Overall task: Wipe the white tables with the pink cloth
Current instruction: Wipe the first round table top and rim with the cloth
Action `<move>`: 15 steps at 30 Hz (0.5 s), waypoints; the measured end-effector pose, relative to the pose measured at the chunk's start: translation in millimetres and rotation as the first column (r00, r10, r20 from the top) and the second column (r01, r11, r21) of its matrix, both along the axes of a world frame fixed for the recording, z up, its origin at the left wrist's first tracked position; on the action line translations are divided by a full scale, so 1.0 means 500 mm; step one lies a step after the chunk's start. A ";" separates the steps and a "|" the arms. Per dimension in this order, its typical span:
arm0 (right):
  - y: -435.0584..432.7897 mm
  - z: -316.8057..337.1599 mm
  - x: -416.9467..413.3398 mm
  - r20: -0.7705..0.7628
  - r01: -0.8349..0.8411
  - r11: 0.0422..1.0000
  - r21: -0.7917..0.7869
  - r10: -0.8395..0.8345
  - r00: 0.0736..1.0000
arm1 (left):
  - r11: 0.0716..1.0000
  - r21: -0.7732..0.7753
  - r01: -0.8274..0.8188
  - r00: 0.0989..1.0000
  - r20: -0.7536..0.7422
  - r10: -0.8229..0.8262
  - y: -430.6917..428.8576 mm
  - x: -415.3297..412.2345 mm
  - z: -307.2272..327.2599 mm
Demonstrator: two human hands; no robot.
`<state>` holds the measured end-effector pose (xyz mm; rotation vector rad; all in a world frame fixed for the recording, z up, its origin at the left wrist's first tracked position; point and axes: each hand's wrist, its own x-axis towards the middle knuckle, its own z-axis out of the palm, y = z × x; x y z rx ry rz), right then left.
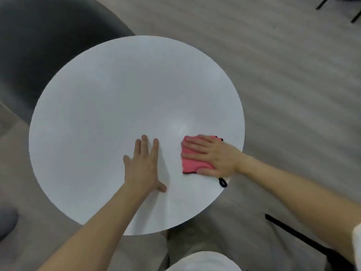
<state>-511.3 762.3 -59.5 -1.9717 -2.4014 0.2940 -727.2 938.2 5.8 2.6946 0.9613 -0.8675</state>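
Chair (48, 45), dark grey, stands far left, partly behind the round white table (117, 94). On the table I see the left hand (143, 165) lying flat, fingers straight and spread, holding nothing. More to the right, near the table's right edge, lies the pink cloth (192, 163). The right hand (213, 156) presses on it with straight fingers.

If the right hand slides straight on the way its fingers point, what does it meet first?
Probably the left hand, flat on the white table; only bare tabletop separates it from the pink cloth.
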 end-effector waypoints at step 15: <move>0.038 -0.013 0.064 -0.029 -0.131 0.989 0.068 0.133 0.991 | 0.995 0.007 -0.100 0.995 0.007 0.100 -0.006 0.008 -0.021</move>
